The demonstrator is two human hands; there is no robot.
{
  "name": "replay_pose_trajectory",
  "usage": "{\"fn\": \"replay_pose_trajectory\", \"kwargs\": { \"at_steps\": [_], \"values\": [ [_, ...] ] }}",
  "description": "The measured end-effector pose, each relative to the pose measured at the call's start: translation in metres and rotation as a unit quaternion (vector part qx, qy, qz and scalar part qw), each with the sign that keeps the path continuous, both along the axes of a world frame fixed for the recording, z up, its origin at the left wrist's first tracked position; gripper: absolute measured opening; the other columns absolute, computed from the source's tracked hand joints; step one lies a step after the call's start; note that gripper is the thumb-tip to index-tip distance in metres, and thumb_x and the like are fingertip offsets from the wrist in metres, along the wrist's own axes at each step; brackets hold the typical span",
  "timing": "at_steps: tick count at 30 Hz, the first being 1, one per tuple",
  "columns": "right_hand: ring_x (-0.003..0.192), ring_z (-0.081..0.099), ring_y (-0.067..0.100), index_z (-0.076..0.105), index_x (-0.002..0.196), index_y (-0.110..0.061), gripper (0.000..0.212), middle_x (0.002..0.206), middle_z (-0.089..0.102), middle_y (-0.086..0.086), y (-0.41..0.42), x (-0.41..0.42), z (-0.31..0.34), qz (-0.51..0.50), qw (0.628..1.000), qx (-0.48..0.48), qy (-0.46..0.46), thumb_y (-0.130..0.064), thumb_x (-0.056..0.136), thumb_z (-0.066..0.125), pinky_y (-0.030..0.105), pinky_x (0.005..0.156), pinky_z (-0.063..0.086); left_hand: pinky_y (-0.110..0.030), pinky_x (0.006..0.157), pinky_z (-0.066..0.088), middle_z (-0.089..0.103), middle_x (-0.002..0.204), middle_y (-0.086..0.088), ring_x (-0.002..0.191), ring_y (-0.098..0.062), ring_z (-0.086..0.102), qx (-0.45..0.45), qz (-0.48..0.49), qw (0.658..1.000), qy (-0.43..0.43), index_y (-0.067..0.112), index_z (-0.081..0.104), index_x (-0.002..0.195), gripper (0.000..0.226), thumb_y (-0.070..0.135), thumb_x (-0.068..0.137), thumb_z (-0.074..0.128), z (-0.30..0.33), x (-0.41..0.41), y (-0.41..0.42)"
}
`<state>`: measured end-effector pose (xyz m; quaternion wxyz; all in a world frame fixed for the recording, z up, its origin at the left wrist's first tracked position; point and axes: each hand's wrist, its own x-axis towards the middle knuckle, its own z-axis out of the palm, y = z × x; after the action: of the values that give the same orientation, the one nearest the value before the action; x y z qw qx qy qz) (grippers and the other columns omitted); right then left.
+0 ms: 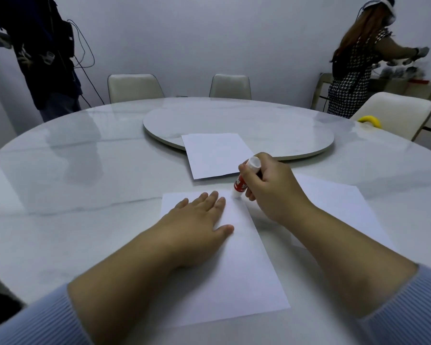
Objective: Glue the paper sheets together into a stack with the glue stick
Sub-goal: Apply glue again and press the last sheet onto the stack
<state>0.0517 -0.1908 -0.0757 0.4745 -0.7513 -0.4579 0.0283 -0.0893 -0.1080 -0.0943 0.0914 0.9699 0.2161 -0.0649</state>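
A white paper sheet (pixel 246 275) lies in front of me on the round marble table (pixel 72 195). My left hand (pixel 197 225) rests flat on its upper left part, fingers spread. My right hand (pixel 271 188) grips a red and white glue stick (pixel 241 184), tilted, with its tip touching the sheet's top right corner. A second sheet (pixel 346 207) lies to the right, partly under my right arm. A third sheet (pixel 214 155) lies farther away, its far edge resting on the turntable.
A round turntable (pixel 271 130) sits at the table's centre. Cream chairs (pixel 132 87) stand around the far side; one at the right holds a yellow object (pixel 371 120). One person stands at the back left, another at the back right by a sideboard.
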Motion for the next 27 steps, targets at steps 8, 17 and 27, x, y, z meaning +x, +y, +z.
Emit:
{"fn": "replay_pose_trajectory", "kwargs": {
  "at_steps": [8,17,27],
  "values": [
    [0.070,0.060,0.027,0.054,0.085,-0.004,0.034,0.075,0.064,0.011,-0.028,-0.017,0.012,0.017,0.996,-0.048,-0.071,-0.037,0.092,0.049,0.035,0.058,0.044,-0.031,0.119,-0.005,-0.015,0.159,0.007,0.145,-0.006,-0.013,-0.007,0.002,1.000,0.013,0.025,-0.008,0.150,0.064,0.049,0.097,0.019,0.003,0.000,0.000],
    [0.059,0.059,-0.001,0.057,0.068,-0.024,0.036,0.065,0.065,-0.020,-0.106,-0.072,0.016,0.048,0.994,-0.052,-0.088,-0.053,0.082,0.042,0.007,0.051,0.038,-0.031,0.119,-0.004,-0.014,0.159,0.007,0.145,-0.006,-0.011,-0.002,0.007,1.000,0.013,0.025,-0.006,0.150,0.064,0.049,0.097,0.020,0.000,0.001,0.001],
    [0.045,0.063,0.014,0.067,0.057,-0.010,0.016,0.056,0.067,0.009,-0.129,-0.036,0.036,0.050,0.902,0.282,0.324,-0.021,0.069,0.065,0.013,0.042,0.046,-0.037,0.110,0.023,0.017,0.158,-0.002,0.144,-0.018,0.019,0.085,0.120,0.988,0.051,0.017,0.015,0.150,0.071,0.059,0.092,0.018,0.011,-0.008,-0.011]
  ]
}}
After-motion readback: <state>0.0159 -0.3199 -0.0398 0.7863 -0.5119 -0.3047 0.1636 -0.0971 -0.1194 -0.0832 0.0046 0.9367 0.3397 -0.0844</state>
